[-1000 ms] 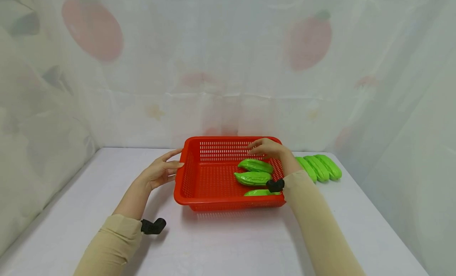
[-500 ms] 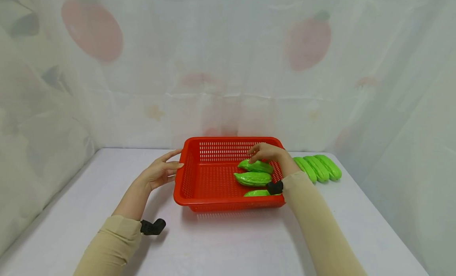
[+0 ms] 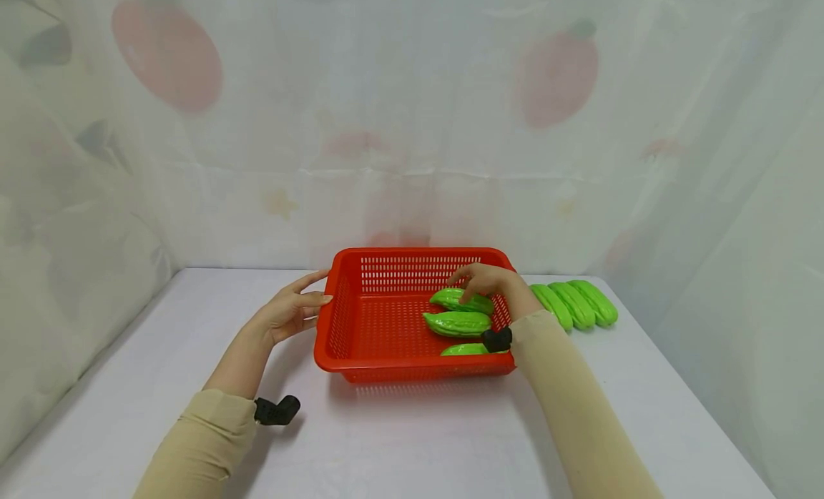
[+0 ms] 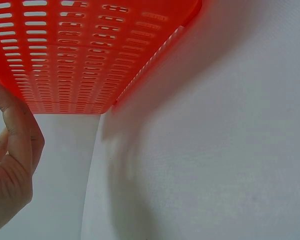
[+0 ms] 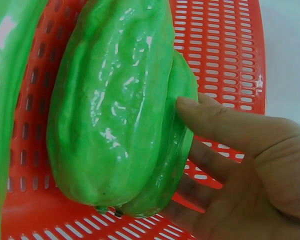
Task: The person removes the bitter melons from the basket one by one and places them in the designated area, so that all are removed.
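Note:
A red plastic basket [image 3: 386, 364] with slotted walls stands mid-table in the head view. At its left rim is my left hand [image 3: 292, 309], the thumb over the edge and the other fingers against the outer side [image 4: 15, 145]. Inside, on the right, lie three green bitter melons with ridged skin. My right hand [image 3: 486, 279] reaches in over the far one [image 3: 444, 297]; in the right wrist view the thumb presses on this bitter melon [image 5: 182, 75], with fingers curled along its far side. The middle bitter melon [image 3: 458, 324] partly hides it there. The nearest bitter melon [image 3: 465, 349] is partly behind the front rim.
Several more bitter melons [image 3: 594, 302] lie side by side on the white table [image 3: 399, 442], right of the basket. My right forearm passes in front of part of that row. A pale curtain [image 3: 412, 127] hangs behind the table and along both sides.
My right hand has come down from above the far bitter melon, and its thumb and fingers have closed on it. The left hand and basket stay where they were.

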Demonstrator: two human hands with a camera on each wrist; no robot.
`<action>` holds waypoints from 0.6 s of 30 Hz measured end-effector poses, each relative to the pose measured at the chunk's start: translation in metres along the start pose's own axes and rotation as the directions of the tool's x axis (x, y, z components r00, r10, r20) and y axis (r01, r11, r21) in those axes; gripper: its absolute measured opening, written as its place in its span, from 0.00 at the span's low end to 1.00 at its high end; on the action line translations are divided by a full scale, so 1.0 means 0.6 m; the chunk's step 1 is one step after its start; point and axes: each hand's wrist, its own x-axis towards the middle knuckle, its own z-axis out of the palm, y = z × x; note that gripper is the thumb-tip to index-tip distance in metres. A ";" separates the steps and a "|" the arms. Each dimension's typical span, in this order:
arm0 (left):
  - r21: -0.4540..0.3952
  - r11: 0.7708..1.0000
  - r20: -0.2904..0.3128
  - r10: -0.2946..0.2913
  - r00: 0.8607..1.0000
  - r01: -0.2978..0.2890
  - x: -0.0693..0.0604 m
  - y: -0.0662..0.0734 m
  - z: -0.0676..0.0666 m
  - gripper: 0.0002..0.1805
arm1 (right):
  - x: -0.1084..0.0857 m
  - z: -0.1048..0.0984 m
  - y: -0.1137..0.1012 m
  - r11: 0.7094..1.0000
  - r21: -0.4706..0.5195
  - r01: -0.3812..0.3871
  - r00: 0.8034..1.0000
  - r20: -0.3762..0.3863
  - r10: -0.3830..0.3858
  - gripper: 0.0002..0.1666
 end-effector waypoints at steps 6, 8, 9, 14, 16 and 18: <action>0.005 1.000 0.002 0.002 1.000 -0.002 0.000 0.000 -0.001 0.42 | -0.001 0.000 -0.001 1.000 -0.021 0.009 1.000 0.015 -0.008 0.30; 0.009 1.000 0.003 0.004 1.000 -0.004 0.000 0.000 -0.002 0.42 | -0.001 0.000 -0.001 0.999 -0.029 0.016 1.000 0.021 -0.015 0.29; 0.011 1.000 0.004 0.005 1.000 -0.005 0.000 0.000 -0.002 0.42 | -0.002 -0.001 -0.001 0.999 -0.034 0.018 1.000 0.022 -0.017 0.29; 0.011 1.000 0.003 0.004 1.000 -0.004 0.001 0.000 -0.002 0.42 | -0.002 -0.001 -0.001 0.997 -0.073 0.033 0.999 -0.007 -0.034 0.28; 0.009 1.000 0.002 0.003 1.000 -0.003 0.001 0.000 -0.002 0.42 | 0.000 -0.001 0.000 0.996 -0.083 0.043 0.999 -0.026 -0.045 0.28; 0.009 1.000 0.001 0.001 1.000 -0.001 0.001 0.000 -0.002 0.42 | 0.001 -0.001 0.001 0.995 -0.088 0.046 0.998 -0.044 -0.050 0.29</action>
